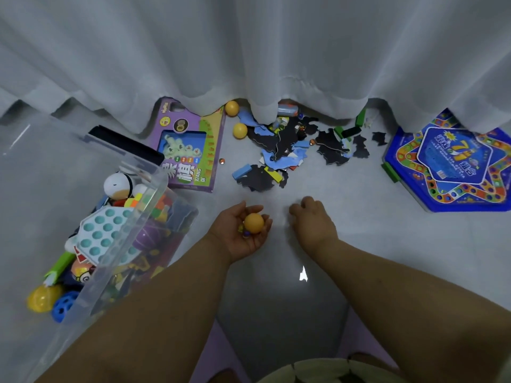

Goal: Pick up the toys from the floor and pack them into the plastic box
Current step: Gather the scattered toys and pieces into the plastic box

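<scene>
Floor: pale grey, smooth floor (345,230) fills the frame, with a bright glint of reflected light at lower centre.
Curtain: a white sheer curtain (249,51) hangs across the whole top, its hem brushing the toys along the back.
Plastic box: the clear plastic box (130,236) sits at left, already heaped — a white penguin figure (117,186), a teal bubble-pop board (102,230), a yellow ball and a blue holed ball at its lower-left end.
Left hand: palm up at centre, the left hand (240,233) cups an orange ball (253,223), fingers curled round it, with a few small marbles tucked under it in the palm.
Right hand: just beside it, the right hand (312,219) hangs knuckles up over bare floor, fingers loosely curled; whether it pinches anything I cannot tell.
Still on the floor: two more orange balls (240,130) at upper centre, a scatter of black and blue puzzle pieces (290,150), a purple chess game box (190,145) left of them, and a blue star-shaped game board (453,164) at right, partly under the curtain.
</scene>
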`<action>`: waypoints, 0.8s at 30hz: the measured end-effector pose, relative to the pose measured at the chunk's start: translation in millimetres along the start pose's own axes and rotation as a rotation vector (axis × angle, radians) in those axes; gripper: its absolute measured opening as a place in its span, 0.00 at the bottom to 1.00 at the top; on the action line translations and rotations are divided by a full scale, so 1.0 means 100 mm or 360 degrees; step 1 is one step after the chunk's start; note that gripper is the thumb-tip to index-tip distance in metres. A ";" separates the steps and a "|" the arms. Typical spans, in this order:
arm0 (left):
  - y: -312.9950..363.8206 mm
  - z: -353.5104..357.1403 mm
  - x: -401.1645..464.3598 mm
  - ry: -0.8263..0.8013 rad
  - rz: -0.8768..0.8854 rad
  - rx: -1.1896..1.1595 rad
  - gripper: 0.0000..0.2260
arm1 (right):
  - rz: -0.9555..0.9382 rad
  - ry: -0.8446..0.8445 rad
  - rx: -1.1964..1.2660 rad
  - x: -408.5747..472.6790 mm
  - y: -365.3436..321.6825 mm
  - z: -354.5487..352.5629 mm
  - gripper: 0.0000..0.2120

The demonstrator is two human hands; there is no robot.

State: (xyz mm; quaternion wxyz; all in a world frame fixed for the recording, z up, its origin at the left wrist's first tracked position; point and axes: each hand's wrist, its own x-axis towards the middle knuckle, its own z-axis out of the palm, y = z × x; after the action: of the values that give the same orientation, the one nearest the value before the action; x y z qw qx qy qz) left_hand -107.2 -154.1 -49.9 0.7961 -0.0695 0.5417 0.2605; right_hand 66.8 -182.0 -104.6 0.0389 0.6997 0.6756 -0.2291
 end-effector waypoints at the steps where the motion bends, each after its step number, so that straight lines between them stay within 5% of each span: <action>1: 0.04 -0.03 0.03 0.0045 0.0004 0.0024 0.18 | 0.0008 -0.0021 0.0036 0.04 0.02 0.03 0.14; 7: 0.21 -0.11 0.26 0.0220 0.0000 0.0188 0.19 | -0.0210 0.0206 0.0927 0.30 -0.45 -0.23 0.09; 12: 0.20 -0.21 0.34 0.0276 -0.0030 0.0236 0.16 | -0.0272 0.0338 0.0442 0.15 -0.31 -0.03 0.21; 17: 0.17 -0.32 0.39 0.0288 0.0018 0.0074 0.15 | -0.0646 0.0185 0.0004 -0.22 -0.21 0.22 0.41; 21: 0.29 -0.35 0.35 0.0225 0.0164 -0.0070 0.14 | -0.1232 0.0148 -0.0291 -0.43 -0.44 0.46 0.33; 24: 0.42 -0.37 0.27 0.0179 0.0239 -0.0155 0.14 | -0.1342 -0.0122 -0.0309 -0.41 -0.64 0.56 0.18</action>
State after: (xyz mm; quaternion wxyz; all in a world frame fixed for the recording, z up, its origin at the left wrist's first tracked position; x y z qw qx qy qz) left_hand -150.9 -123.9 -82.5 0.7385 -0.0818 0.5759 0.3410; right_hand -9.4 -235.4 -122.4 0.0327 0.3466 0.9188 -0.1862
